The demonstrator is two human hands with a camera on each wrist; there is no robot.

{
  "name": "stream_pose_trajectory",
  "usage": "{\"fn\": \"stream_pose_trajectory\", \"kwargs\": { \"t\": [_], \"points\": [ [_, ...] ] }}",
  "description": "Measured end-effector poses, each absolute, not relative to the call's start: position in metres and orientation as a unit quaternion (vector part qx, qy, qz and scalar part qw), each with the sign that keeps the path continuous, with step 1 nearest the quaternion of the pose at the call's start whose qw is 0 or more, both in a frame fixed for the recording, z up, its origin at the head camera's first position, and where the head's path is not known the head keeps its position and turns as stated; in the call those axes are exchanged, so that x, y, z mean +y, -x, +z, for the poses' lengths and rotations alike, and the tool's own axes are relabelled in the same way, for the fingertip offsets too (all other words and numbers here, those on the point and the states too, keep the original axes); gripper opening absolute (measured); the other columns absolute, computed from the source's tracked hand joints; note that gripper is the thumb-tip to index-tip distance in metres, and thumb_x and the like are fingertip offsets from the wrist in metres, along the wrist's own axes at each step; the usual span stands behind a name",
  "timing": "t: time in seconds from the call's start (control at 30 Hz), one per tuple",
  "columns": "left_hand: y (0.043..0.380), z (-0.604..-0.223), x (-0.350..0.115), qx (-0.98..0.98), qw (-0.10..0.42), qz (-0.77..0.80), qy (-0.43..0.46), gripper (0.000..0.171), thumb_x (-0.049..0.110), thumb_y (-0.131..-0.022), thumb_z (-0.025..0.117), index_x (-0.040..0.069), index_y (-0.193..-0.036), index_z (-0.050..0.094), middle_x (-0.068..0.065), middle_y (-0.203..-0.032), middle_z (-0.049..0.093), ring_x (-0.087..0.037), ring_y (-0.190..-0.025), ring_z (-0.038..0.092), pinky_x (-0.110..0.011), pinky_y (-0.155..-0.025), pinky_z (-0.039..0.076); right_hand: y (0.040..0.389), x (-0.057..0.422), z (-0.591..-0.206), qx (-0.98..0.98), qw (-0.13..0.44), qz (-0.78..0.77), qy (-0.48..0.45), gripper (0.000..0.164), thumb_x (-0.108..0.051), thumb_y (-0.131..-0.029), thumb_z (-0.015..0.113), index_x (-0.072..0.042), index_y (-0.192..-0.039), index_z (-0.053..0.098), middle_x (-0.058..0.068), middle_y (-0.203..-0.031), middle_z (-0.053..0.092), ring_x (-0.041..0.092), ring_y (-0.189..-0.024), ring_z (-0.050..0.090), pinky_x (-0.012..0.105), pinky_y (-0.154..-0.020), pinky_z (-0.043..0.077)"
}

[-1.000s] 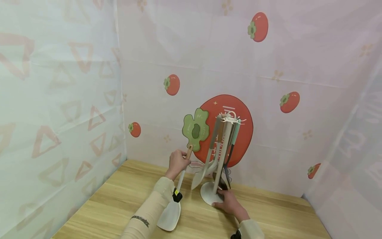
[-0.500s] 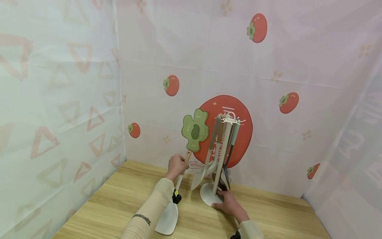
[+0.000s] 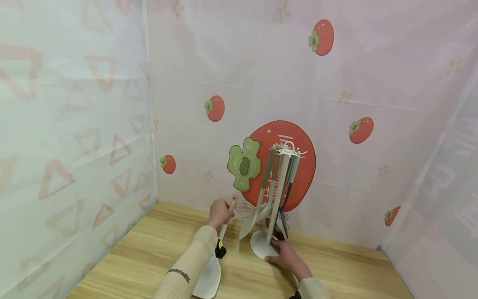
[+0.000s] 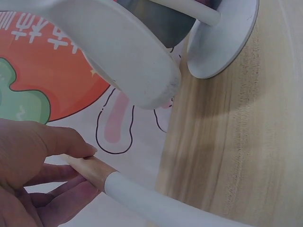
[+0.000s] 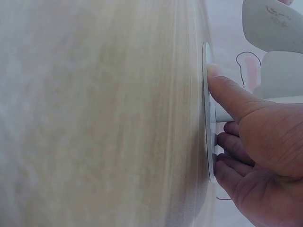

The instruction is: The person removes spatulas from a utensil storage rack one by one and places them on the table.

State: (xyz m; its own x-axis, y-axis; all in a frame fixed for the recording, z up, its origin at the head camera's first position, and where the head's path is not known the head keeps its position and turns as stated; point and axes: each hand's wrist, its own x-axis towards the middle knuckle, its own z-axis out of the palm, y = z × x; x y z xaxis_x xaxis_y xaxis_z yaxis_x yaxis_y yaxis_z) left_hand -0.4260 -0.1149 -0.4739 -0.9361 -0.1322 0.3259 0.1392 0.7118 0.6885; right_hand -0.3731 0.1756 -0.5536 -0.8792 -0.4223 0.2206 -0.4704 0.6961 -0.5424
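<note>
In the head view my left hand (image 3: 219,212) grips a spatula (image 3: 210,277) by its wood-toned handle, the handle end pointing up and the pale blade low and toward me. The left wrist view shows thumb and fingers pinching that handle (image 4: 96,172) just above the white shaft. Right of it stands a white utensil stand (image 3: 261,246) with several utensils hanging from its top ring (image 3: 288,150). My right hand (image 3: 285,254) holds the stand at its round base (image 5: 208,113), thumb and bent fingertips resting on the disc around the pole's foot. Part of the blade is hidden by my left sleeve.
A wood-grain table (image 3: 336,265) lies beneath everything. Printed cloth walls enclose it at the back, left and right; the back wall (image 3: 179,124) is close behind the stand. A grey-handled spatula (image 3: 248,224) hangs on the stand's left side, nearest my left hand.
My left hand has drawn the spatula down and toward me; its handle end and blade both sit lower in the head view. The right hand and the stand stay where they were.
</note>
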Motion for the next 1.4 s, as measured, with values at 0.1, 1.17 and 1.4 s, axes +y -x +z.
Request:
{"fn": "stream_pose_trajectory", "kwargs": {
  "t": [0.1, 1.17, 1.4],
  "points": [
    [0.426, -0.476, -0.116, -0.91, 0.163, -0.382, -0.001, 0.011, 0.005, -0.071, 0.086, 0.002, -0.071, 0.075, -0.006, -0.065, 0.068, -0.021, -0.062, 0.062, -0.037, -0.062, 0.055, 0.373, 0.176, -0.553, -0.921, 0.037, 0.303, -0.244, 0.071, -0.028, -0.08, 0.088, 0.017, -0.127, 0.06, 0.036, -0.129, 0.06, 0.048, -0.122, 0.058, 0.059, -0.101, 0.046],
    [0.432, -0.506, -0.118, -0.913, 0.159, -0.375, -0.03, 0.024, -0.001, -0.072, 0.08, 0.005, -0.06, 0.061, -0.007, -0.061, 0.06, -0.023, -0.057, 0.057, -0.036, -0.056, 0.052, 0.372, 0.177, -0.555, -0.921, 0.042, 0.302, -0.243, 0.071, -0.029, -0.078, 0.089, 0.015, -0.126, 0.062, 0.034, -0.131, 0.061, 0.046, -0.123, 0.058, 0.059, -0.101, 0.046],
    [0.435, -0.514, -0.119, -0.915, 0.155, -0.37, -0.044, 0.025, 0.0, -0.075, 0.08, 0.005, -0.061, 0.059, -0.009, -0.063, 0.06, -0.024, -0.059, 0.057, -0.036, -0.057, 0.052, 0.372, 0.177, -0.556, -0.919, 0.039, 0.309, -0.242, 0.071, -0.028, -0.078, 0.089, 0.015, -0.128, 0.062, 0.034, -0.134, 0.059, 0.048, -0.125, 0.056, 0.06, -0.102, 0.044]
  ]
}}
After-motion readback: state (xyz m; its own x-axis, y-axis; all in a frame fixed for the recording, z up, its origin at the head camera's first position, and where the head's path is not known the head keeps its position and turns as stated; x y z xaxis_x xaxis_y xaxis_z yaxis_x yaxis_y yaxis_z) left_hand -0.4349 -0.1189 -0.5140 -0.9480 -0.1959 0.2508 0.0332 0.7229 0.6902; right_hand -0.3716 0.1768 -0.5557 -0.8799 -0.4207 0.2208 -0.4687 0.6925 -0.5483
